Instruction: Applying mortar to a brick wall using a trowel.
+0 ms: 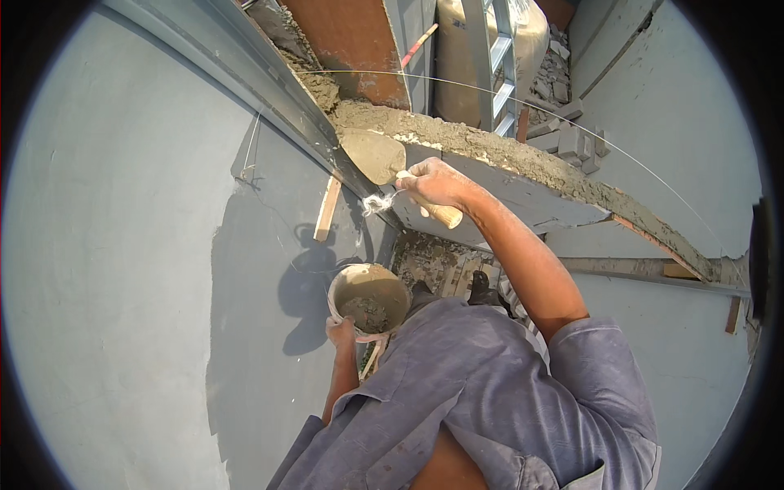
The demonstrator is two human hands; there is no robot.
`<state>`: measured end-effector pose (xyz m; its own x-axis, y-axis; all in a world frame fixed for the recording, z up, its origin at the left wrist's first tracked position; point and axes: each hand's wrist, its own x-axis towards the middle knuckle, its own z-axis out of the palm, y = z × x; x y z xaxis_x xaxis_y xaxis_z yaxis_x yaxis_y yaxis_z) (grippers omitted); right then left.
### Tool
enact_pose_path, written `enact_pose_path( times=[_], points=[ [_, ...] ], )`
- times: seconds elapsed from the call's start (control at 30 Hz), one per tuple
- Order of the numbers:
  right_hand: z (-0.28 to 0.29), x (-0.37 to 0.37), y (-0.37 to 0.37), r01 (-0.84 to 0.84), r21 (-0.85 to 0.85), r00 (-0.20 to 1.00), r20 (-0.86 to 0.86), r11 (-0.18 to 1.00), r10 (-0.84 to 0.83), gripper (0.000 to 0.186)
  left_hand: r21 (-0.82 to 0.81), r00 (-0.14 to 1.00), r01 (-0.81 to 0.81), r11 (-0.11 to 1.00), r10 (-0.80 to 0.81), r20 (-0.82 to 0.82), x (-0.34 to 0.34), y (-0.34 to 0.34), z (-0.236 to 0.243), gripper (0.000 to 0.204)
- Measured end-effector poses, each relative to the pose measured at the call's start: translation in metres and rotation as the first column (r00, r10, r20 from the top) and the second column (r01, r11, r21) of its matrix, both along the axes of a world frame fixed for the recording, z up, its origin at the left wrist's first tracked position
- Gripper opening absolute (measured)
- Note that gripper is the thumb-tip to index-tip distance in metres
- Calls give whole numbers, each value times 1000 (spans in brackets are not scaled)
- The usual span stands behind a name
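Clamped the near edge of a bucket point(377, 284) in the left hand point(341, 331), just beside the grey wall point(253, 310), with mortar point(365, 313) at the bucket's bottom. Wrapped the right hand point(437, 181) round the wooden handle point(445, 214) of a trowel point(376, 157), with the blade at the left end of a mortar-topped ledge point(498, 149). Past that, saw a pale sack point(463, 77) with a blue mark point(459, 23), too small to read, behind a metal ladder point(504, 96).

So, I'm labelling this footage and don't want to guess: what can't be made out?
All in the head view:
Trowel, underside: hidden by its own blade.
Right hand, palm: hidden behind the hand's back.
Bucket, underside: hidden by its walls and contents.
Ladder: cut off by the upper edge.
Shoes: partly hidden by the shirt.
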<state>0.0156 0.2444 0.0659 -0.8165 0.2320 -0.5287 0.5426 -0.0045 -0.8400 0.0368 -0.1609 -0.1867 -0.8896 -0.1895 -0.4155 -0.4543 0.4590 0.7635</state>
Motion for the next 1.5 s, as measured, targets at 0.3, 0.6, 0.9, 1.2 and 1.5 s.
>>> enact_pose_path(
  times=[0.3,0.6,0.9,1.2,1.5],
  points=[
    [6,24,-11,103,70,991,-97,992,-96,28,-76,970,241,968,-244,-28,-36,-4,-6,19],
    [29,-35,27,-234,401,969,22,885,246,38,-135,940,326,936,-336,-57,-26,-3,8,19],
    [16,-13,19,-171,523,967,-72,835,244,39,-7,998,27,1000,-26,58,3,6,-8,23],
    [-4,-29,-25,172,203,964,-236,964,-122,30,-30,989,-110,993,112,93,20,-13,-18,30],
    [-30,63,-44,78,396,917,-389,915,90,33,-57,990,-114,992,118,81,22,-33,-17,31]
  ],
)
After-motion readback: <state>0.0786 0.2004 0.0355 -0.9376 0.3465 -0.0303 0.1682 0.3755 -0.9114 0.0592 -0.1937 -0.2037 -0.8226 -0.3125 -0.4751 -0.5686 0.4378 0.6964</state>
